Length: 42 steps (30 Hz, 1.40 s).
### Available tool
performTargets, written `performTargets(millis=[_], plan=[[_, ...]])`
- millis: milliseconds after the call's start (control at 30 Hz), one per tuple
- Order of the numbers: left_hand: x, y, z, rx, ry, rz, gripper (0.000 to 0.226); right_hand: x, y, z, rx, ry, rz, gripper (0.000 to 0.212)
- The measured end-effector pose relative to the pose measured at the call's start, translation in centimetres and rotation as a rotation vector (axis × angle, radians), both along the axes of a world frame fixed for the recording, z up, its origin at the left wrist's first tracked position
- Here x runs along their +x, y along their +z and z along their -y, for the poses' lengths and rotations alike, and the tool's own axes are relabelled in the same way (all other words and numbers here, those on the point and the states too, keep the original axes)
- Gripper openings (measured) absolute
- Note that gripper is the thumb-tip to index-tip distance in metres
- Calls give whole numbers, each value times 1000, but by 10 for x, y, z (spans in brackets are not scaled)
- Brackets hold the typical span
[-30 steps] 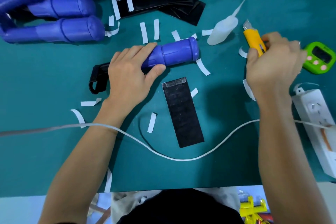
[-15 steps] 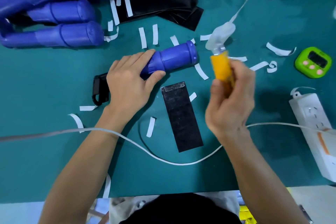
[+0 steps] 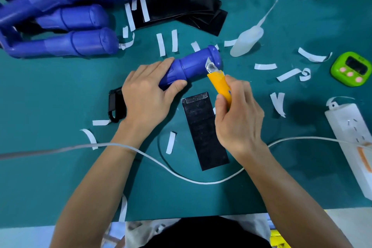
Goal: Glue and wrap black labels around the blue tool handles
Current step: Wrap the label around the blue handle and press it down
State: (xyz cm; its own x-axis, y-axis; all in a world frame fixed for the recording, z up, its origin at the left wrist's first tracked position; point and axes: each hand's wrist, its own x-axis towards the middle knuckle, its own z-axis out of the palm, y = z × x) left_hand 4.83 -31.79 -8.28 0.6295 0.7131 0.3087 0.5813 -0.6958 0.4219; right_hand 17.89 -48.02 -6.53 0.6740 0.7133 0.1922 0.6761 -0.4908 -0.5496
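A blue tool handle (image 3: 198, 64) lies across the middle of the green mat. My left hand (image 3: 147, 96) grips its narrower part and holds it down. My right hand (image 3: 237, 115) grips a yellow utility knife (image 3: 219, 84), whose blade tip touches the thick end of the handle. A black label (image 3: 204, 131) lies flat on the mat just below the handle, between my two hands. A black hook part (image 3: 115, 106) of the tool sticks out left of my left hand.
Several blue handles (image 3: 66, 24) are piled at the top left beside a stack of black labels (image 3: 181, 4). A glue bottle (image 3: 248, 40), a green timer (image 3: 351, 68), a white power strip (image 3: 352, 145) with its cable (image 3: 181, 176), and white paper strips (image 3: 264, 66) surround the work area.
My right hand carried the yellow knife from the right side of the mat leftward to the handle's thick end. My left hand stayed on the handle.
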Motion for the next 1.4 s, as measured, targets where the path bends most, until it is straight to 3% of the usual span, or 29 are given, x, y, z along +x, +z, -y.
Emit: performTargets(millis=[867,1033,1400], plan=[[0,1,0,-33,1,-24,56,-3,-4,-3,-84,-26,-74,35],[0,2,-1,-35,4,-14,55,-3,-1,-5,-108,-41,-66,27],[0,0,3,8,16,8,55,0,2,-4,-92,-65,32,35]])
